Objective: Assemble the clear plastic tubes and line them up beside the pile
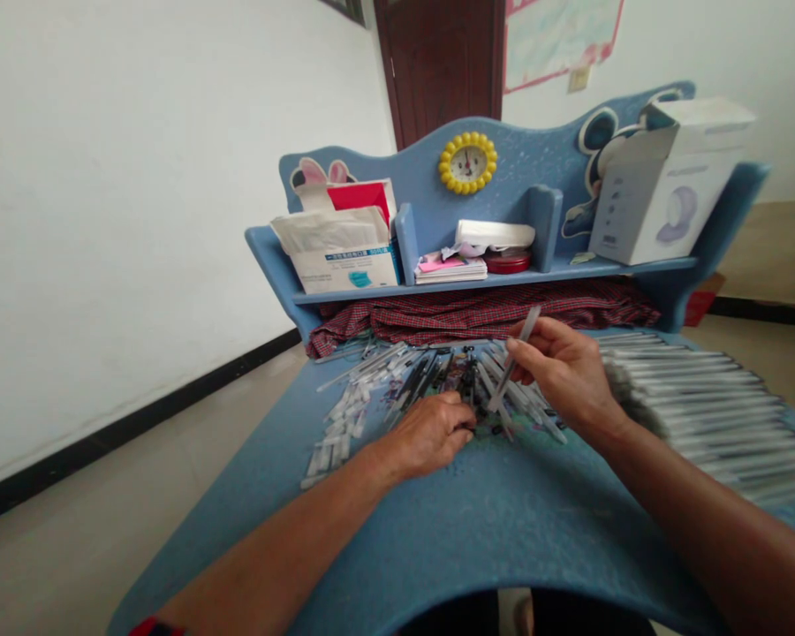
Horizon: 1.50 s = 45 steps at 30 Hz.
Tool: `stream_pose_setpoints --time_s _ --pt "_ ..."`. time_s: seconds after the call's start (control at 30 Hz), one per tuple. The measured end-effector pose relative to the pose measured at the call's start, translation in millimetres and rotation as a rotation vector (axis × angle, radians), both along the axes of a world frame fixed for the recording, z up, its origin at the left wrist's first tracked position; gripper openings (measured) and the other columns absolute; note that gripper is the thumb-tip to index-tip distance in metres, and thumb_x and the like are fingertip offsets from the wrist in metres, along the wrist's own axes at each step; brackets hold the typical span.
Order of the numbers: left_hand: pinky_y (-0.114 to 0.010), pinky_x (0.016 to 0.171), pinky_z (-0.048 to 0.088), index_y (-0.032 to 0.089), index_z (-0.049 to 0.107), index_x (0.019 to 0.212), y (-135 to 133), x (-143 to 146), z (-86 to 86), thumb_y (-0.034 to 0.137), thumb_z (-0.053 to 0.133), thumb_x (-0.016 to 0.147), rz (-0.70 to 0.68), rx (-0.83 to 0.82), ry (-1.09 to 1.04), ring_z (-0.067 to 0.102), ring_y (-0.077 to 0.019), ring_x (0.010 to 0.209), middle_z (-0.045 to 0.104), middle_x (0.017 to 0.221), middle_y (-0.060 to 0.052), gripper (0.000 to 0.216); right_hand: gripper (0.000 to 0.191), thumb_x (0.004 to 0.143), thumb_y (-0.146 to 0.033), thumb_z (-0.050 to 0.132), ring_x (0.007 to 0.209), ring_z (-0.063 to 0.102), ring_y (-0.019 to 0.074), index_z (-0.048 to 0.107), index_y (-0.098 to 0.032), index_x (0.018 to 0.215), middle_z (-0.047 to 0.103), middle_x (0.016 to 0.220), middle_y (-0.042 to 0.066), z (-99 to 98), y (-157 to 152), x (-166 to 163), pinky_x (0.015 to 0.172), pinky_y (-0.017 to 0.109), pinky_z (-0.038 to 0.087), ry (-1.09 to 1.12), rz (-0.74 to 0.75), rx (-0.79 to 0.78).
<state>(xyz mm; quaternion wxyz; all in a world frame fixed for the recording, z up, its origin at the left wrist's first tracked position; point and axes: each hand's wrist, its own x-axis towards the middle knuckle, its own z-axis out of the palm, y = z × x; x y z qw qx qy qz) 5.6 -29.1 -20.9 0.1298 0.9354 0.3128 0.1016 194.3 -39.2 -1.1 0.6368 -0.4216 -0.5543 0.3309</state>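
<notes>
My right hand point(570, 371) pinches a translucent pen barrel point(502, 393) between thumb and fingers, tilted over the pile. Lower and to its left, my left hand point(430, 435) rests at the table with curled fingertips, beside small black pen parts point(467, 378). Whatever those fingertips hold is hidden. Dark pen pieces point(419, 375) lie just beyond the left hand. More clear barrels point(536, 408) are strewn beneath the right hand. White pen caps point(339, 433) form a loose spread left of my left hand.
Many assembled-looking pens point(715, 415) lie in rows by my right forearm. A checked cloth point(477, 314) is bunched under the blue shelf point(384, 294). The shelf bears a mask box point(344, 265), a stack of papers point(450, 271) and a white carton point(662, 194).
</notes>
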Motion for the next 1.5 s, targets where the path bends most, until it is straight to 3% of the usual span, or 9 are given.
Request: stream_pose_setpoints --time_s 0.13,0.33,0.43,0.53,1.2,1.5 --pt "-0.024 0.065 0.042 0.016 0.061 0.078 1 0 1.6 0.015 0.052 0.076 0.041 -0.083 -0.117 0.057 -0.0144 0.072 0.058 0.074 -0.003 0.009 0.018 0.076 -0.033 0.058 0.055 0.055 0.0121 0.055 -0.017 0.085 0.058 0.064 -0.002 -7.1 -1 -1 0.05 0.023 0.042 -0.183 -0.003 0.073" --pt "-0.019 0.044 0.038 0.015 0.052 0.08 4 -7 13.9 0.02 0.056 0.075 0.3 -0.625 -0.589 0.054 -0.0101 0.042 0.055 0.047 0.005 0.008 0.012 0.082 -0.024 0.05 0.052 0.048 0.0107 0.056 -0.017 0.075 0.053 0.058 -0.002 -10.3 -9 -1 0.052 0.024 0.031 -0.879 -0.26 0.362" --pt "-0.019 0.045 0.041 0.013 0.054 0.077 5 -12 24.3 0.019 0.063 0.069 0.293 -0.703 -0.797 0.055 -0.0096 0.042 0.058 0.048 0.003 0.013 0.013 0.084 -0.019 0.047 0.058 0.049 0.0134 0.06 -0.017 0.083 0.055 0.062 0.001 -9.3 -14 -4 0.055 0.027 0.028 -1.205 -0.317 0.562" --pt "-0.019 0.046 0.043 0.012 0.056 0.076 6 -15 30.4 0.017 0.066 0.066 0.271 -0.72 -0.921 0.054 -0.0084 0.042 0.059 0.049 0.004 0.015 0.014 0.084 -0.018 0.047 0.06 0.047 0.0152 0.06 -0.019 0.09 0.055 0.063 0.001 -8.8 -17 -7 0.055 0.029 0.023 -1.376 -0.344 0.605" --pt "-0.018 0.045 0.043 0.011 0.059 0.074 -2 -9 32.6 0.016 0.068 0.065 0.275 -0.641 -0.9 0.055 -0.0085 0.042 0.058 0.047 0.004 0.014 0.016 0.088 -0.018 0.044 0.061 0.046 0.0158 0.057 -0.02 0.097 0.056 0.067 0.001 -12.2 -20 -11 0.055 0.03 0.019 -1.511 -0.271 0.537" --pt "-0.017 0.044 0.041 0.012 0.059 0.074 -2 -10 30.6 0.018 0.065 0.067 0.282 -0.538 -0.781 0.055 -0.008 0.043 0.057 0.047 0.004 0.011 0.012 0.087 -0.017 0.045 0.059 0.042 0.0159 0.056 -0.02 0.085 0.054 0.064 0.001 -10.7 -22 -11 0.056 0.031 0.018 -1.512 -0.264 0.54"
